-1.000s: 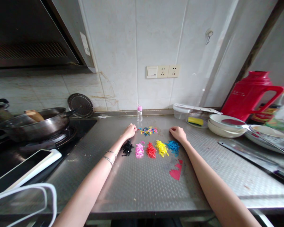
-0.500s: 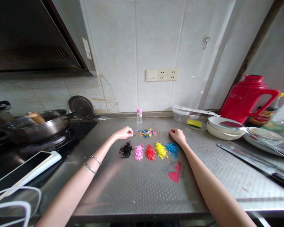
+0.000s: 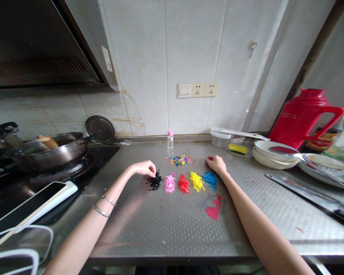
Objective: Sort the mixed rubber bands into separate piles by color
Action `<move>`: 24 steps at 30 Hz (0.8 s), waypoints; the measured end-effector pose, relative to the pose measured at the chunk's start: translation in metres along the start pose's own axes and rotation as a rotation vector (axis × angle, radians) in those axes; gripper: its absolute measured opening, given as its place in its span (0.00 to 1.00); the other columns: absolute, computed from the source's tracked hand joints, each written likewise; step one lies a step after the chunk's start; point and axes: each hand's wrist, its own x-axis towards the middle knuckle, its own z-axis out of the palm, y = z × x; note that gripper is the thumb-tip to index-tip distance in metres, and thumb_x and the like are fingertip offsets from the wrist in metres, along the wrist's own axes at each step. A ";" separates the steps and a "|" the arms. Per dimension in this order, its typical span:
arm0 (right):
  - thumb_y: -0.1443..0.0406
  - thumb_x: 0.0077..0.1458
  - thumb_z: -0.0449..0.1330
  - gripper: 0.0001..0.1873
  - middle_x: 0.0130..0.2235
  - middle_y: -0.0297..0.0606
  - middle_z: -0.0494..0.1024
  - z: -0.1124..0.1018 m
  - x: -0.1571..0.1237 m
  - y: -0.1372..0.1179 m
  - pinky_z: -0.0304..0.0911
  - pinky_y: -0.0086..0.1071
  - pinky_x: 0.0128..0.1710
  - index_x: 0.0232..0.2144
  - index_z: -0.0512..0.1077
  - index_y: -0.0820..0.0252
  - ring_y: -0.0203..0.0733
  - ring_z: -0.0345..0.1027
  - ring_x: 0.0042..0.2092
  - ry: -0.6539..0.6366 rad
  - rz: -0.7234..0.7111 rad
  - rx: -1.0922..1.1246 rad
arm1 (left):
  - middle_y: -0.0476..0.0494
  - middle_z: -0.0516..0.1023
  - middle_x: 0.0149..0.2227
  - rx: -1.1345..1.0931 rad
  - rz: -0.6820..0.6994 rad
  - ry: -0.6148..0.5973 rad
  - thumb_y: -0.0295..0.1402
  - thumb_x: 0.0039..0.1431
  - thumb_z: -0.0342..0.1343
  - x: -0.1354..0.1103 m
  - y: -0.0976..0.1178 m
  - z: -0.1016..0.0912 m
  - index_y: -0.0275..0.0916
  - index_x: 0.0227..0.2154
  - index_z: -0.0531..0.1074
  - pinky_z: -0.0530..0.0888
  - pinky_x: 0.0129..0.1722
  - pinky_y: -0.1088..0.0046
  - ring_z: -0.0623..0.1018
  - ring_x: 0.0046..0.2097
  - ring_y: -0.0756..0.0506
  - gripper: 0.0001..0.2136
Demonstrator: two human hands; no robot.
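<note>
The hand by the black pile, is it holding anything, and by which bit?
I can't tell: the left hand is at the black pile, and anything pinched is too small to see.

Black bands [image 3: 155, 183], apparently rubber, lie heaped beside pink ones [image 3: 169, 184].

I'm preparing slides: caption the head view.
Left hand at the black pile, right hand near the blue pile, on a metal counter.

My left hand [image 3: 145, 168] covers a little of the black pile [image 3: 155, 183]; whether it holds something, I cannot tell. My right hand [image 3: 216, 164] hides its palm. The red flask [image 3: 298, 120], its lettering too small to read, partly hides a bottle [image 3: 322, 140].
</note>
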 end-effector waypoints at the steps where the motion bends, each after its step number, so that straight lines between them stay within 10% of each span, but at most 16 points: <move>1: 0.59 0.47 0.52 0.15 0.34 0.39 0.77 -0.001 0.000 -0.001 0.58 0.26 0.30 0.32 0.75 0.57 0.41 0.69 0.37 -0.007 0.001 0.004 | 0.49 0.74 0.23 -0.006 0.005 -0.002 0.35 0.39 0.58 -0.001 -0.001 -0.002 0.35 0.23 0.74 0.63 0.27 0.79 0.70 0.26 0.51 0.08; 14: 0.63 0.47 0.55 0.09 0.34 0.37 0.74 0.020 -0.010 -0.050 0.56 0.24 0.32 0.33 0.67 0.59 0.34 0.65 0.34 -0.141 -0.367 0.085 | 0.48 0.72 0.24 -0.016 0.035 0.094 0.41 0.42 0.57 -0.003 -0.005 -0.007 0.34 0.26 0.73 0.61 0.27 0.79 0.67 0.26 0.52 0.14; 24: 0.67 0.52 0.51 0.14 0.39 0.41 0.72 0.026 -0.015 -0.057 0.55 0.26 0.36 0.43 0.60 0.60 0.38 0.64 0.40 -0.172 -0.382 0.027 | 0.48 0.71 0.22 -0.028 0.028 0.135 0.43 0.43 0.55 -0.004 -0.008 -0.009 0.34 0.26 0.72 0.60 0.24 0.78 0.65 0.23 0.53 0.15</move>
